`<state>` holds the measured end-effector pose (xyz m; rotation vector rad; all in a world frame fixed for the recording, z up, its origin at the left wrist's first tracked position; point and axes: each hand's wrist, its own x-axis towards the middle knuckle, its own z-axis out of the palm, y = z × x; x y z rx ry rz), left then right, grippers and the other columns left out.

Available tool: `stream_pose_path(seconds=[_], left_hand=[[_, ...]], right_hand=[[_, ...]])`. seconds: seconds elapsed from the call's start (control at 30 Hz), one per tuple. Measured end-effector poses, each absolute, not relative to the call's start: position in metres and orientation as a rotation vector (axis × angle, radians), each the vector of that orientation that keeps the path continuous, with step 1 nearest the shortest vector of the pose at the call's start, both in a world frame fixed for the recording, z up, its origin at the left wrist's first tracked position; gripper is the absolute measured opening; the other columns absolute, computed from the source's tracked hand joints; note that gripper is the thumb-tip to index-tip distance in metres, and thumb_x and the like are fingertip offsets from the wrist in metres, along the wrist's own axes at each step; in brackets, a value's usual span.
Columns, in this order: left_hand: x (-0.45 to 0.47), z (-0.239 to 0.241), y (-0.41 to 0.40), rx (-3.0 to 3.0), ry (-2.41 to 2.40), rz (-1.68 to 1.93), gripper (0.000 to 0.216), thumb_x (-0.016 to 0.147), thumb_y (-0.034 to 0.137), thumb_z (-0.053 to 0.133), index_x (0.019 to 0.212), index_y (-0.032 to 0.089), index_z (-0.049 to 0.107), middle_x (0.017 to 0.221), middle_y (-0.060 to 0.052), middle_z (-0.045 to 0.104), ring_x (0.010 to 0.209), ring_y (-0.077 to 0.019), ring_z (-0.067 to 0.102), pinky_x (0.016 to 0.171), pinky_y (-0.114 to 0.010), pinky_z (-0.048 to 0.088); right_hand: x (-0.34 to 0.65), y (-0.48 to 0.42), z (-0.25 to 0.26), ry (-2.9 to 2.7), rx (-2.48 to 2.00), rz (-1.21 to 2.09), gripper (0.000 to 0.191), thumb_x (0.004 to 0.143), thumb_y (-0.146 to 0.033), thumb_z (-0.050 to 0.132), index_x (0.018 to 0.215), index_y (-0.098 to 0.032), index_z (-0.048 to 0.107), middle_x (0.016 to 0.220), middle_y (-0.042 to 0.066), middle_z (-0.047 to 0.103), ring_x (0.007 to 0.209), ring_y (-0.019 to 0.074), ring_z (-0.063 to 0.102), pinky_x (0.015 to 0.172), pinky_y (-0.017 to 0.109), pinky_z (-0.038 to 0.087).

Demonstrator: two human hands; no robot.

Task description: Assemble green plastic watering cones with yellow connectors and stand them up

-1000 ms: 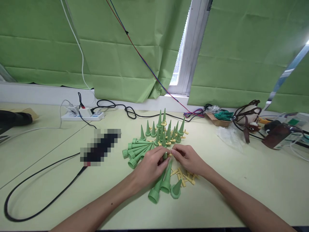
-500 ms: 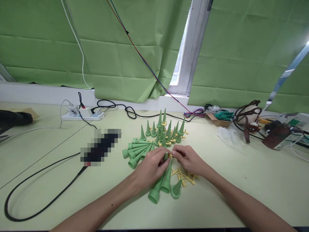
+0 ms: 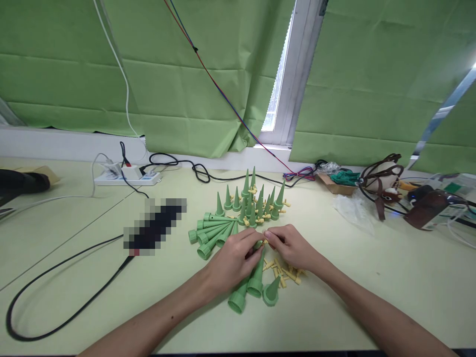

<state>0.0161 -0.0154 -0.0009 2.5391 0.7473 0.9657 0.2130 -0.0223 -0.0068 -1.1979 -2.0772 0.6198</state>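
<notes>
My left hand point(image 3: 238, 255) is closed in a pinch around a green watering spike point(image 3: 259, 244); the fingers hide most of it. Against it, my right hand point(image 3: 292, 245) pinches a small yellow valve point(image 3: 265, 242), fingertips almost touching those of the left. Below the hands, long green spikes point(image 3: 255, 282) lie on the table with a shorter green cone point(image 3: 271, 292). A loose heap of yellow valves point(image 3: 288, 273) is beside my right wrist. Past my left hand, several green spikes point(image 3: 211, 233) lie fanned out. Behind them more spikes point(image 3: 248, 198) stand upright, many with yellow valves fitted.
A power strip point(image 3: 128, 177) with plugs sits at the back left, and a blurred-out dark object point(image 3: 156, 228) with a black cable lies at left. At the back right are a cardboard box point(image 3: 336, 186), a clear plastic bag point(image 3: 355, 210), a brown-strapped bag point(image 3: 383, 178) and a dark red device point(image 3: 427, 210).
The green spike in my left hand has tipped towards the right hand, and the yellow valve has shifted slightly right with the right fingertips. The spikes on the table have not moved.
</notes>
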Motion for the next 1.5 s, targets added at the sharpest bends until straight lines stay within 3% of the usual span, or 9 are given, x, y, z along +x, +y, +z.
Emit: stream_pose_path(seconds=[0.5, 0.93, 1.1, 1.23, 1.37, 1.5], left_hand=[[0.015, -0.001, -0.014, 2.495, 0.739, 0.956, 0.016, 0.087, 0.004, 0.053, 0.088, 0.018, 0.058, 0.073, 0.002, 0.056, 0.063, -0.0113, 0.048, 0.060, -0.023, 0.038], [0.015, -0.005, -0.010, 2.458, 0.844, 0.942, 0.010, 0.092, 0.013, 0.054, 0.097, 0.020, 0.060, 0.086, 0.001, 0.061, 0.072, -0.0126, 0.055, 0.065, -0.023, 0.043], [0.015, -0.005, -0.008, 2.361, 0.971, 0.868, 0.013, 0.091, 0.016, 0.055, 0.103, 0.021, 0.057, 0.080, 0.002, 0.059, 0.065, -0.0120, 0.052, 0.060, -0.023, 0.041], [0.015, -0.003, -0.010, 2.270, 0.987, 0.807, 0.018, 0.092, 0.021, 0.054, 0.109, 0.023, 0.052, 0.070, 0.005, 0.054, 0.060, -0.0123, 0.050, 0.054, -0.021, 0.037], [0.015, -0.002, -0.013, 2.222, 0.923, 0.781, 0.025, 0.089, 0.015, 0.052, 0.111, 0.025, 0.049, 0.074, 0.005, 0.055, 0.061, -0.0117, 0.050, 0.054, -0.020, 0.037], [0.015, 0.000, -0.014, 2.219, 0.906, 0.737, 0.037, 0.087, 0.010, 0.050, 0.119, 0.027, 0.046, 0.077, 0.005, 0.058, 0.064, -0.0123, 0.051, 0.056, -0.020, 0.038]], right_hand=[[0.211, -0.023, -0.006, -2.080, -1.205, 0.627, 0.043, 0.101, -0.035, 0.036, 0.062, -0.021, 0.025, 0.057, -0.005, 0.027, 0.054, 0.0112, 0.027, 0.053, 0.027, 0.023], [0.212, -0.023, -0.008, -2.018, -1.218, 0.480, 0.045, 0.101, -0.035, 0.041, 0.061, -0.020, 0.027, 0.054, -0.006, 0.026, 0.051, 0.0098, 0.026, 0.051, 0.025, 0.022], [0.211, -0.026, -0.004, -1.880, -1.142, 0.332, 0.039, 0.100, -0.033, 0.045, 0.064, -0.020, 0.040, 0.057, -0.005, 0.036, 0.053, 0.0101, 0.033, 0.053, 0.024, 0.028], [0.209, -0.031, -0.005, -1.927, -0.979, 0.363, 0.015, 0.096, -0.028, 0.055, 0.087, -0.017, 0.059, 0.062, -0.005, 0.047, 0.053, 0.0097, 0.040, 0.053, 0.022, 0.035], [0.206, -0.033, -0.011, -1.987, -0.894, 0.351, 0.016, 0.092, -0.028, 0.062, 0.104, -0.016, 0.062, 0.065, -0.004, 0.051, 0.052, 0.0095, 0.042, 0.052, 0.022, 0.037], [0.202, -0.033, -0.015, -2.009, -0.873, 0.270, 0.010, 0.094, -0.025, 0.059, 0.100, -0.017, 0.062, 0.067, -0.003, 0.054, 0.054, 0.0105, 0.044, 0.054, 0.023, 0.038]])
